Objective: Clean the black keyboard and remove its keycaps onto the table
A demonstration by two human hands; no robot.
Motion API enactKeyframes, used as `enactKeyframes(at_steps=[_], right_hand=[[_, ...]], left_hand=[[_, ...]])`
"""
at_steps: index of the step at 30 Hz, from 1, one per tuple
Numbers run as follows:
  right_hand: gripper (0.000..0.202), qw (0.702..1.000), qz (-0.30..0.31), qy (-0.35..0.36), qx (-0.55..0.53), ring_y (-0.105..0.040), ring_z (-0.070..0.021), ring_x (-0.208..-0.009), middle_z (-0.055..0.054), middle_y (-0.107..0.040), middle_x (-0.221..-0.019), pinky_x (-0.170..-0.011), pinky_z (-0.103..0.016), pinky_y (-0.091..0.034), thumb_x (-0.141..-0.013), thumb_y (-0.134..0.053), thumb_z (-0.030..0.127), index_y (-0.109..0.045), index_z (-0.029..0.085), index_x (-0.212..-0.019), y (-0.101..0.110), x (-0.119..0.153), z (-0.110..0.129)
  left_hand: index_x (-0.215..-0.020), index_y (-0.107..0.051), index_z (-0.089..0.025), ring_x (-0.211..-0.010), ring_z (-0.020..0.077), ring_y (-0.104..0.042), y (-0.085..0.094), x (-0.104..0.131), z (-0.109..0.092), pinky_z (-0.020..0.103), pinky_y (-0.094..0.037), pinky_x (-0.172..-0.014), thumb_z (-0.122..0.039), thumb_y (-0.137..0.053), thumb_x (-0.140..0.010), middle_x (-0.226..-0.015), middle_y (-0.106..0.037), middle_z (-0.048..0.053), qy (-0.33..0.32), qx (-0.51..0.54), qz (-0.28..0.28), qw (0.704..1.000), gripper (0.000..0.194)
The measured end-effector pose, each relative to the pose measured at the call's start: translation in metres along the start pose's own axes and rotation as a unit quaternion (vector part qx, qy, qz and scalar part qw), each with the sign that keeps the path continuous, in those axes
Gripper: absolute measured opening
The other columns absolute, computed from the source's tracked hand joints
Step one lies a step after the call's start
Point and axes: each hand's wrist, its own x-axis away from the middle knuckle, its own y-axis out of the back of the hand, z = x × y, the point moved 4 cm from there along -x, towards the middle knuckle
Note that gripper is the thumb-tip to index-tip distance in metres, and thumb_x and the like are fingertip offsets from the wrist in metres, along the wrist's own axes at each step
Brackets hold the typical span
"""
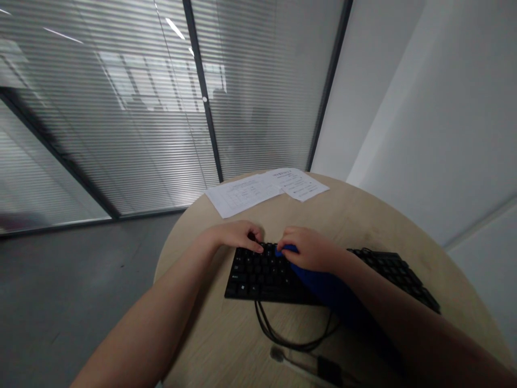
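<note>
A black keyboard lies on the round wooden table. My left hand rests at its upper left edge, thumb and fingers curled together around the edge; anything between them is too small to tell. Pinched in the fingers of my right hand is a blue cloth, its corner touching the top row of keys. The rest of the cloth drapes over the keyboard and runs under my right forearm, which hides part of both.
Printed papers lie at the table's far edge. A looped black cable and a brush with a pale handle are near the front. Glass panels with blinds stand behind, a white wall at right.
</note>
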Motion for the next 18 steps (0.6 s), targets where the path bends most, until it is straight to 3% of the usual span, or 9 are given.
enactKeyframes(at_steps=[9, 18], right_hand=[[0.020, 0.998, 0.036, 0.011, 0.052, -0.060, -0.0164, -0.081, -0.004, -0.065, -0.091, -0.072, -0.029, -0.038, -0.095, -0.059, 0.021, -0.079, 0.023, -0.098, -0.007, -0.001, 0.005], [0.022, 0.996, 0.037, 0.002, 0.076, -0.058, -0.0162, -0.079, -0.004, -0.064, -0.090, -0.070, -0.029, -0.037, -0.097, -0.056, 0.020, -0.077, 0.022, -0.097, -0.009, -0.002, 0.007]], left_hand=[[-0.083, -0.068, -0.019, -0.068, 0.0146, -0.054, -0.003, 0.000, -0.020, 0.027, -0.033, -0.061, -0.060, -0.067, -0.077, -0.072, -0.064, -0.001, -0.003, -0.080, -0.031, 0.996, 0.042], [-0.083, -0.067, -0.019, -0.067, 0.0133, -0.051, -0.005, -0.006, -0.017, 0.027, -0.031, -0.061, -0.058, -0.070, -0.074, -0.072, -0.063, -0.002, -0.018, -0.074, -0.032, 0.997, 0.041]])
